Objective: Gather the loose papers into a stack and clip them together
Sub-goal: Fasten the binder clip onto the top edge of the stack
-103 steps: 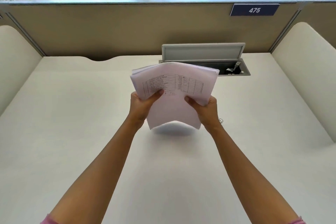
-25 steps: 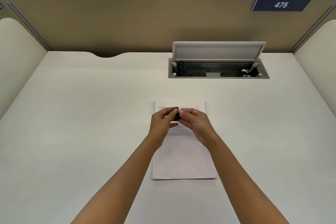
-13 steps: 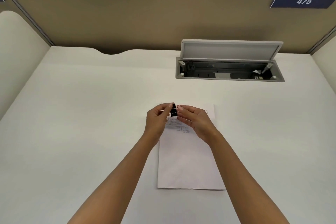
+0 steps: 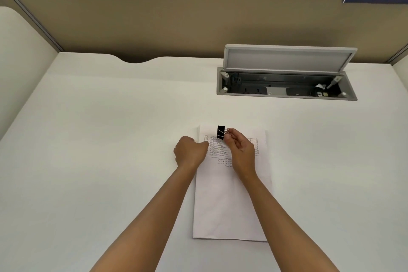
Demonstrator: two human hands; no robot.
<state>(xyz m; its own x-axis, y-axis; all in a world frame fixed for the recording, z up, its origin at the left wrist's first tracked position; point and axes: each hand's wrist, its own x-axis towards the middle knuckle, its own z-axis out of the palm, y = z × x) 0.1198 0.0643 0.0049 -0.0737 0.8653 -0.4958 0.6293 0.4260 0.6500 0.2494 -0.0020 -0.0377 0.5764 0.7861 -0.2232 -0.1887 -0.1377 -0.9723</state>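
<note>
Your right hand [image 4: 239, 149] pinches the wire handles of the black binder clip [image 4: 221, 132] at the far edge of the paper stack [image 4: 231, 201], which lies flat on the desk [image 4: 110, 139]. Your left hand [image 4: 191, 153] rests clenched at the stack's left edge; whether it grips paper I cannot tell. Let go too early and the clip may bite only the top sheets — or snap crooked and skew the stack.
</note>
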